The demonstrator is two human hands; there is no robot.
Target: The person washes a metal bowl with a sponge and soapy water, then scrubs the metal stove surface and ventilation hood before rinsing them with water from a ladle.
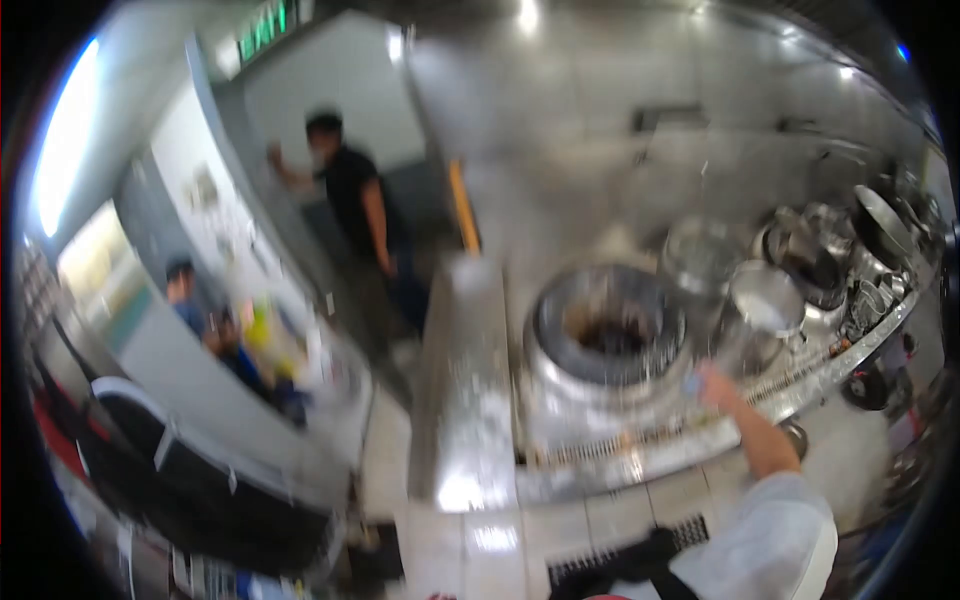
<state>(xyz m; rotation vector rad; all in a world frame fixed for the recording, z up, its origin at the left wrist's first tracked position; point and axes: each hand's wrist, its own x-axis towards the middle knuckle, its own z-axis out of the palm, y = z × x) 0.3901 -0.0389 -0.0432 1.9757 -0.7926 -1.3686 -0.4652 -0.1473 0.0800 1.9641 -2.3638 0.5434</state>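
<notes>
My right hand (714,386) reaches forward over the front of the metal stove, its arm in a white sleeve. The fingers are blurred but look closed around a small pale blue thing (692,383), whose kind I cannot make out. Just left of the hand is a large round wok burner (610,325) with a dark ring and a brownish, dark centre. A metal pot (765,300) with whitish contents stands beyond the hand to the right. My left hand is out of view.
Several pots and pans, including a tilted pan (884,222), crowd the stove's right side. A metal counter (465,390) adjoins the burner's left. One person in black (355,195) stands in the doorway; another (195,305) is at the left. A dark mat (630,560) lies on the tiled floor.
</notes>
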